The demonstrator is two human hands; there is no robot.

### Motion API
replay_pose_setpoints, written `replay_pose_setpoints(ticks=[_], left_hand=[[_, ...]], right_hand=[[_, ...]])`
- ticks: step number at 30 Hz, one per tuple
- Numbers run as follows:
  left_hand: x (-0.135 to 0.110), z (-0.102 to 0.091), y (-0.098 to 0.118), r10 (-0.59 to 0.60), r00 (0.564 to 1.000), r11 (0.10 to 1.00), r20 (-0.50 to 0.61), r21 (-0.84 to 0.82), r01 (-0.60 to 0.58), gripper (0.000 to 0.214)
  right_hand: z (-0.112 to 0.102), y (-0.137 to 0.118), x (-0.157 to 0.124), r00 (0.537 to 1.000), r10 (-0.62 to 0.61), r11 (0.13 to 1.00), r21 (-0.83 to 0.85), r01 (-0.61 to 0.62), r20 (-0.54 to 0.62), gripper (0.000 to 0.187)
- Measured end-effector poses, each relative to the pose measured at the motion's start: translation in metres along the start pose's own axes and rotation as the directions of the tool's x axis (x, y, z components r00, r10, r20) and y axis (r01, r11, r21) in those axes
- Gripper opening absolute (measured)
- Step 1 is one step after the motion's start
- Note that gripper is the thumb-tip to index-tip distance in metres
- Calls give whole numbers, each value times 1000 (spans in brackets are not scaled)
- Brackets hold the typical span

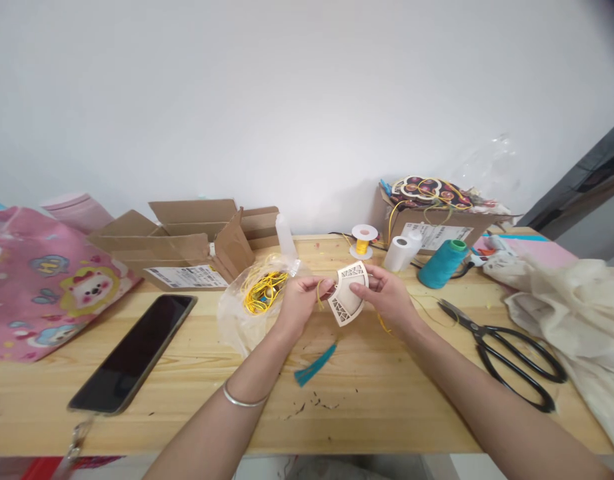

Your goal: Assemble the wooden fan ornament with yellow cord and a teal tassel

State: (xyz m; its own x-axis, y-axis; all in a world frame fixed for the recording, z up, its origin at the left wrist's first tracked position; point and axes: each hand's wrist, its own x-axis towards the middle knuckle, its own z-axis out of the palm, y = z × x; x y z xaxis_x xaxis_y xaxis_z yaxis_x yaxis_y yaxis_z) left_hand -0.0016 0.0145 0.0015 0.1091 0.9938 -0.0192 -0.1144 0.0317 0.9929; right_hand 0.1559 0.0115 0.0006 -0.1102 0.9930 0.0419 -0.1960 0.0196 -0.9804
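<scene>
Between my hands is a pale wooden fan-shaped piece with cut-out lattice along its sides. My right hand grips its right edge, thumb across the front. At the inner edge my left hand pinches a thin yellow cord close to the piece. A teal tassel lies on the table below my hands. More yellow cord shows under my right hand. Left of my left hand sits a clear plastic bag with a tangle of yellow cord.
Black scissors lie at right beside cream cloth. A teal thread cone, white rolls and a yellow cord spool stand behind. Cardboard boxes line the wall. A phone and pink bag are at left.
</scene>
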Motion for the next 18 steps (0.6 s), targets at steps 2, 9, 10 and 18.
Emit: replay_pose_setpoints(ticks=[2,9,10,18], left_hand=[[0,-1,-1,-5,1000,1000,13,-5,5,24],[-2,-1,4,-32,999,992,-4,-126,31,22],[-2,-1,6,-26,999,992,-19,-122,23,23],[-5,-1,9,-127,989,980,71,-145,136,24]], right_hand=[[1,-1,0,1000,-21,1000,6,21,-2,41],[-1,-7,0,996,-35,998,-52,31,-81,43],[-2,-7,0,996,-25,998,-57,20,-83,43],[-5,3,3,999,-16,955,-296,0,-50,50]])
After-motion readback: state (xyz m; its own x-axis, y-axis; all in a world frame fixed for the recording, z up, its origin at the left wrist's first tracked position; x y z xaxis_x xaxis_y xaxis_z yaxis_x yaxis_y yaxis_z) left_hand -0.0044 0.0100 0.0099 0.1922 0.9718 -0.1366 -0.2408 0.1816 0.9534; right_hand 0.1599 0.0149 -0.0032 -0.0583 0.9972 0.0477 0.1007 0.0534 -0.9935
